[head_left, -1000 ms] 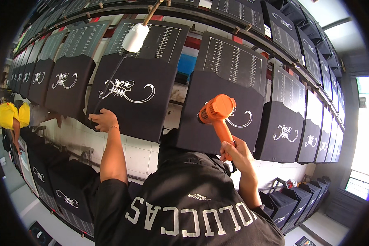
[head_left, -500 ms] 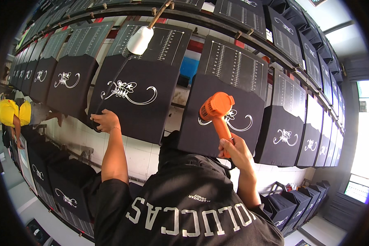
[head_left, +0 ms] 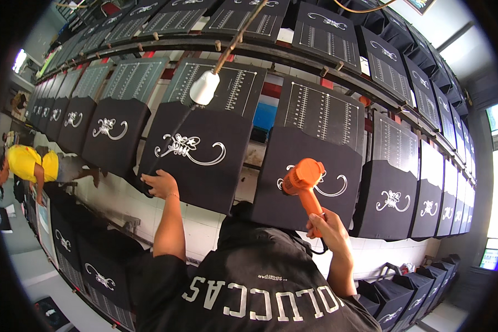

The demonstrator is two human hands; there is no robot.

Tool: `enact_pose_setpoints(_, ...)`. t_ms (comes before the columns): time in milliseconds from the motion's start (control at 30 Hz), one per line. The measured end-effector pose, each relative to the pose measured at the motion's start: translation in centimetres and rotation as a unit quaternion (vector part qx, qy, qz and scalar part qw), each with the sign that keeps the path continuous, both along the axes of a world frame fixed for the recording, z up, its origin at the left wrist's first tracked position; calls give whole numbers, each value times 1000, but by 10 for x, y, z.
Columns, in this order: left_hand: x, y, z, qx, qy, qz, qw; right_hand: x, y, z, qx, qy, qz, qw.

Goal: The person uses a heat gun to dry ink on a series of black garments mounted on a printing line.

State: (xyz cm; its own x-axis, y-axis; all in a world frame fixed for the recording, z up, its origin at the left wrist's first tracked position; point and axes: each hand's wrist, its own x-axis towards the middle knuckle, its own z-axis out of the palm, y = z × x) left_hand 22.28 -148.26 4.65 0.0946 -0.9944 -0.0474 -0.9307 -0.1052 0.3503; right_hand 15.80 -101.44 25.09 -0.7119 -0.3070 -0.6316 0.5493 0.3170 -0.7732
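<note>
Black printed shirt panels [head_left: 196, 157] hang in rows before you. Your left hand [head_left: 159, 183] presses one panel's lower corner, fingers curled on its edge. Your right hand [head_left: 326, 229] grips an orange heat gun [head_left: 304, 182], fingers wrapped around its handle.

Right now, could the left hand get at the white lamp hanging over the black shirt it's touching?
Probably yes. The left hand rests on the lower edge of the black shirt, and the white lamp hangs above the same board with nothing between them, though it would mean stretching further up.
</note>
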Motion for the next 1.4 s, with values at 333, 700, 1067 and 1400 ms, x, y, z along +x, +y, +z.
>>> enact_pose_setpoints(333,61,-117,3,-182,44,-102,977,6,-53,-8,25,62,-137,988)
enact_pose_setpoints(700,82,-378,52,-300,5,-105,948,15,-283,-20,-169,-19,-125,978)
enact_pose_setpoints(1067,79,-425,-21,-93,-19,-79,992,5,-334,-10,-4,71,-155,985)
enact_pose_setpoints(1400,76,-425,-35,-105,-66,-98,987,10,-347,-12,6,59,-167,984)
